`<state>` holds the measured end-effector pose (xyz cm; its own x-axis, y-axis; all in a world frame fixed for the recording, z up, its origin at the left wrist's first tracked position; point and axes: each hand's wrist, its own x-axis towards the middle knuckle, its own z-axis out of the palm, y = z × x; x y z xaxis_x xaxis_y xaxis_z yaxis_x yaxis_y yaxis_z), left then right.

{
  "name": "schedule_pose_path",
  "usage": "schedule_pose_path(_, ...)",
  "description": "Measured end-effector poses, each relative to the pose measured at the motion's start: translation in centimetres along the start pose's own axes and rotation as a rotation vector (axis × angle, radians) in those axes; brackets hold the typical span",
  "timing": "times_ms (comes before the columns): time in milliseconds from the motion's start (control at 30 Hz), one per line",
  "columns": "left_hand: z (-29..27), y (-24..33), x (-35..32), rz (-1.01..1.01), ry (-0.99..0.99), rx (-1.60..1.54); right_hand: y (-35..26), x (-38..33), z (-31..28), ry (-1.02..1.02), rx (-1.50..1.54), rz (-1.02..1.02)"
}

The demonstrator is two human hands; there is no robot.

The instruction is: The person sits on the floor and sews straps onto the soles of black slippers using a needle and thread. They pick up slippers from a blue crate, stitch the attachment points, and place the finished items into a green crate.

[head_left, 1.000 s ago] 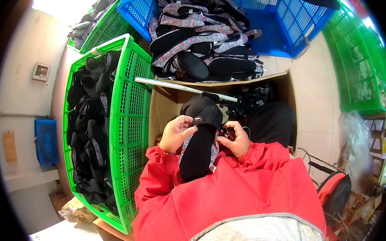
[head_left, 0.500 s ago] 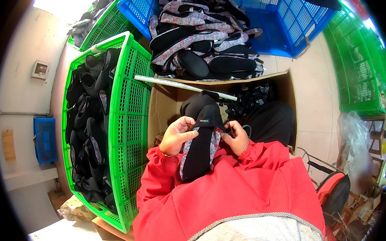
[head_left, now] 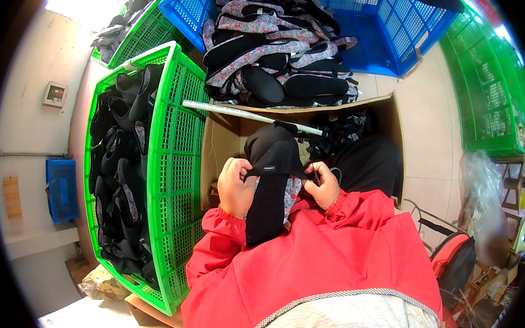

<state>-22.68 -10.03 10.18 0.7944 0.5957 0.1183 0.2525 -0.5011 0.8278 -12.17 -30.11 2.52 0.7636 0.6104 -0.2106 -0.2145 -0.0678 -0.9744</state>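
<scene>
Pinched at the near corner, and that's the left hand (head_left: 237,185), clamped on the black edge of a slipper-like piece (head_left: 265,208), back of the hand up, thumb out of sight. Right hand (head_left: 322,185) sits at the other end of that edge, fingers bent in around something dark; how tightly they close, I can't tell from here.

And look what's changed! Half a second ago the left thumb lay plain across the black strip; it has gone under, and the hand has swung up to the corner. The edge, bunched before, now runs wider and straighter between the hands, its small label (head_left: 265,168) facing up. I'd judge that a gain for the work: the rim is spread and easier to handle. The cost? That wrist now covers the floral left side; only the right-hand floral panel (head_left: 292,193) shows well.

The piece itself lies over the lap, against the red jacket (head_left: 314,267), its upper end reaching over the cardboard box (head_left: 221,133). Beyond, a white rod (head_left: 248,114) crosses that box, unmoved; a green crate (head_left: 172,168) of dark pieces stands to the left, a floral heap (head_left: 263,52) ahead.
</scene>
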Motion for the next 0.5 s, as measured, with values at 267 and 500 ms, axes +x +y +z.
schedule_pose_path(267, 0.5, -3.4, -1.2, -0.229, -0.077, -0.401, 0.4, -0.1, -0.2, -0.08, 0.041, -0.043)
schedule_pose_path(500, -2.2, -0.9, 0.9, -0.443, 0.404, -1.148, 0.4, -0.1, -0.9, -0.261, 0.392, 0.156)
